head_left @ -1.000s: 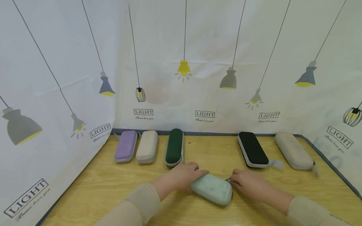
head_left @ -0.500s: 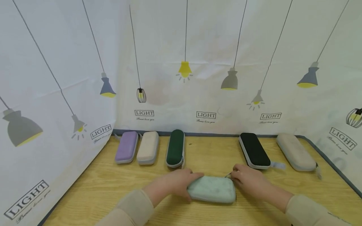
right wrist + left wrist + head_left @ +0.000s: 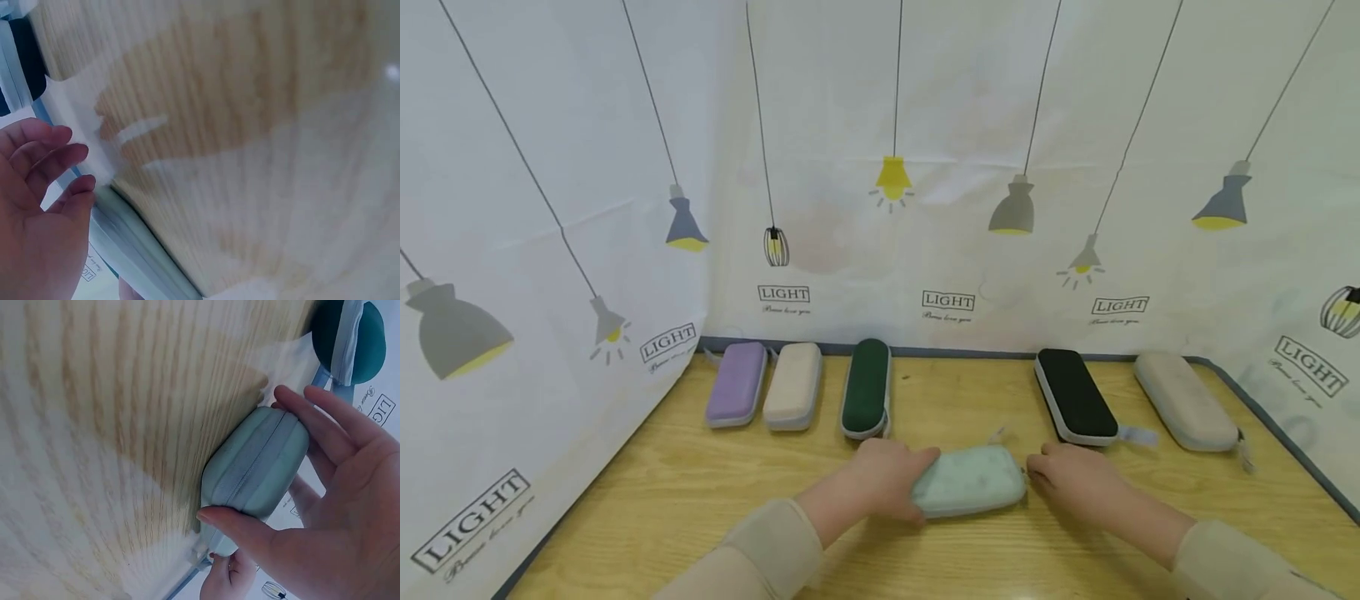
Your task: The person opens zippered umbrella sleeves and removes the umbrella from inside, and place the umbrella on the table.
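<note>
A pale mint zip case (image 3: 973, 479) lies on the table in front of me, nearly crosswise. My left hand (image 3: 887, 479) grips its left end, thumb on the near side and fingers on the far side. The left wrist view shows the zipper (image 3: 253, 462) running along the case's edge, with the thumb beside it. At the right end, my right hand (image 3: 1078, 479) pinches what seems to be the zipper pull, mostly hidden by the fingertips. In the right wrist view the thumb and forefinger meet at the case's corner (image 3: 137, 240). A small tag (image 3: 997, 435) sticks out behind the case.
Along the back stand a purple case (image 3: 737, 383), a cream case (image 3: 792, 386), a dark green case (image 3: 866, 387), a black case (image 3: 1077, 394) and a beige case (image 3: 1187, 402). A lamp-printed cloth (image 3: 850, 275) walls the wooden table (image 3: 962, 567) behind and at both sides.
The mint case has turned, its right end swinging away from me. My right hand has shifted from its far right corner to its right end, and the tag behind now shows.
</note>
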{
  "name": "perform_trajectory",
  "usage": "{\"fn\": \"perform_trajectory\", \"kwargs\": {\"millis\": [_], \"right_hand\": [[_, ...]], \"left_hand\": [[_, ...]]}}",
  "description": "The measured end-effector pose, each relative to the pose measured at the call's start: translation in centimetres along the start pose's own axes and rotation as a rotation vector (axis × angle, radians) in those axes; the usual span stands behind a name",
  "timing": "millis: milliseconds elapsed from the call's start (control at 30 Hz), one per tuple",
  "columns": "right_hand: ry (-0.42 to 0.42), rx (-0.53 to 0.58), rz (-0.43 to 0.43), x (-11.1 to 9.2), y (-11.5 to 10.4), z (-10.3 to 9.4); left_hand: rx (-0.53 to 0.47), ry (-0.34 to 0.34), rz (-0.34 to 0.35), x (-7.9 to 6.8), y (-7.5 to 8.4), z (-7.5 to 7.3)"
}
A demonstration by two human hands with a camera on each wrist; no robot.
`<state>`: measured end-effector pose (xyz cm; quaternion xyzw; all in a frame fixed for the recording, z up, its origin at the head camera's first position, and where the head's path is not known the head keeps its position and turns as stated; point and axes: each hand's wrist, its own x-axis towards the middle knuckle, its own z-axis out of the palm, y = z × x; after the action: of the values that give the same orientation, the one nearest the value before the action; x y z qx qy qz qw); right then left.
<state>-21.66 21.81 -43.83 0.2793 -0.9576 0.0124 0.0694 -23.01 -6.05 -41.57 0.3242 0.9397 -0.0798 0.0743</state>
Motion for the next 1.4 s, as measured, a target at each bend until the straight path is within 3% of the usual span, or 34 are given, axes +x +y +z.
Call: {"fn": "perform_trajectory", "kwargs": {"millis": [167, 267, 567, 733, 1100, 1400], "right_hand": [[-0.096, 0.071, 0.058, -0.3, -0.4, -0.2], [-0.101, 0.074, 0.057, -0.4, -0.7, -0.2], [-0.117, 0.133, -0.042, -0.2, -2.2, -0.3], [-0.083, 0.139, -0.136, 0.2, -3.3, -0.2], [-0.038, 0.100, -0.245, 0.7, -5.5, -0.2], [-0.055, 0.139, -0.262, 0.8, -5.5, -0.3]], "left_hand": [[0.038, -0.004, -0.069, 0.2, 0.9, -0.4], [0.039, -0.018, -0.090, 0.3, 1.1, -0.7], [0.035, -0.045, -0.102, 1.0, 1.9, -1.0], [0.070, -0.031, -0.104, 1.4, 2.6, -1.1], [0.111, 0.011, -0.102, 1.7, 3.0, -1.1], [0.111, -0.027, -0.067, 1.5, 2.6, -1.6]]}}
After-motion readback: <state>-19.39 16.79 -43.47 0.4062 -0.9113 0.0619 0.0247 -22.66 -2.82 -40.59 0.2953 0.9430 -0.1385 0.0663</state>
